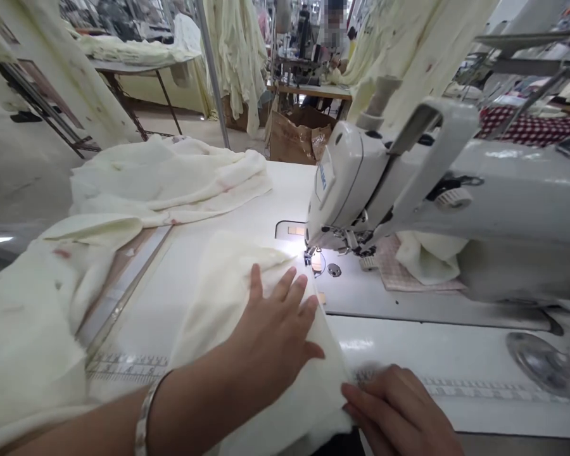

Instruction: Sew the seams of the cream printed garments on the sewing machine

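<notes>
My left hand [272, 329] lies flat with fingers spread on a cream fabric piece [228, 285] on the white sewing table. Its fingertips point toward the presser foot [313, 258] of the white sewing machine [408, 183]. My right hand [399, 411] pinches the fabric's near right edge at the table's front, fingers closed on the cloth. A silver bangle sits on my left wrist. The fabric's far corner lies just left of the lit needle area.
A heap of cream fabric [166, 177] lies at the table's back left, and more drapes off the left side [23, 329]. A ruler strip [123, 297] is fixed to the table. Cream cloth [427, 256] rests behind the machine arm. A person works at a far table [335, 38].
</notes>
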